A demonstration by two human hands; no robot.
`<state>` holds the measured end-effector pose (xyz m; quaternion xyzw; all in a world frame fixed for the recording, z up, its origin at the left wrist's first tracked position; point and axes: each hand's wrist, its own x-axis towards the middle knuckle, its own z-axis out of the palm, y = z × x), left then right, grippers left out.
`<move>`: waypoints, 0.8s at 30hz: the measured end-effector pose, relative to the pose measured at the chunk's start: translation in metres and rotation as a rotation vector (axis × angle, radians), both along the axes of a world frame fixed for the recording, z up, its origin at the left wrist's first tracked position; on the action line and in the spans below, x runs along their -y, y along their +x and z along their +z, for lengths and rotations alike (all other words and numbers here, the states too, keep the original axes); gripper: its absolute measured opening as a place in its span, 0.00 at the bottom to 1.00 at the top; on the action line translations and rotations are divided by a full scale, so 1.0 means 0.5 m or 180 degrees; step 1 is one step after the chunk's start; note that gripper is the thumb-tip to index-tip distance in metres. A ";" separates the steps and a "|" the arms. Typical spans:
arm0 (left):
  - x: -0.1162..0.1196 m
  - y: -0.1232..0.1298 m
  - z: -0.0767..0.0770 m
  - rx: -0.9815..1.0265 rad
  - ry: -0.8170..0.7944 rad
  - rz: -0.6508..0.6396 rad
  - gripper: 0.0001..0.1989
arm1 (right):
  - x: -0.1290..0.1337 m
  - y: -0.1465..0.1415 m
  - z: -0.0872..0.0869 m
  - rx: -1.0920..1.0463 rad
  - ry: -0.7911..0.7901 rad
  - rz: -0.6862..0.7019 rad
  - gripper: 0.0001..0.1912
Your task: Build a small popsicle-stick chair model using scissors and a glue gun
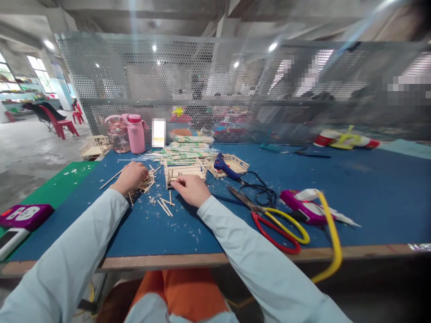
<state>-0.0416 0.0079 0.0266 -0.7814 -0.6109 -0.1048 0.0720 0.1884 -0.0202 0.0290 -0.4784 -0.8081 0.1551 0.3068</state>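
Note:
My left hand [130, 177] reaches over a pile of short wooden sticks [147, 183], its fingers bent down and partly hidden at the sticks. My right hand [191, 189] is closed in a pinch at the front left corner of a small wooden frame [186, 172]; what lies between its fingertips is too small to name. Several loose sticks [164, 207] lie on the blue table between my hands. Behind the frame, a blue glue gun [224, 167] rests on a second wooden frame [237, 165].
Scissors [269, 220] with red and yellow handles and a purple glue gun [308, 207] with a yellow cord lie at right. Bundled sticks [188, 150], a pink bottle [136, 134] and a lit phone [159, 133] stand behind. A purple device [28, 216] is far left.

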 end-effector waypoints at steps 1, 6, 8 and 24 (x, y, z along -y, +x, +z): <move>0.006 -0.002 0.006 0.0022 -0.0001 0.0018 0.14 | 0.001 0.001 0.002 -0.0038 0.0056 -0.0039 0.16; 0.057 0.027 0.048 0.0143 0.0104 -0.0540 0.12 | 0.006 0.002 0.007 -0.0409 0.0381 0.0354 0.13; 0.076 0.055 0.060 0.0229 0.0328 -0.0964 0.11 | 0.006 0.002 0.006 -0.0437 0.0422 0.0808 0.07; 0.077 0.133 0.064 0.1564 0.0117 -0.1432 0.12 | 0.003 0.026 0.025 -0.0336 0.0753 0.0612 0.10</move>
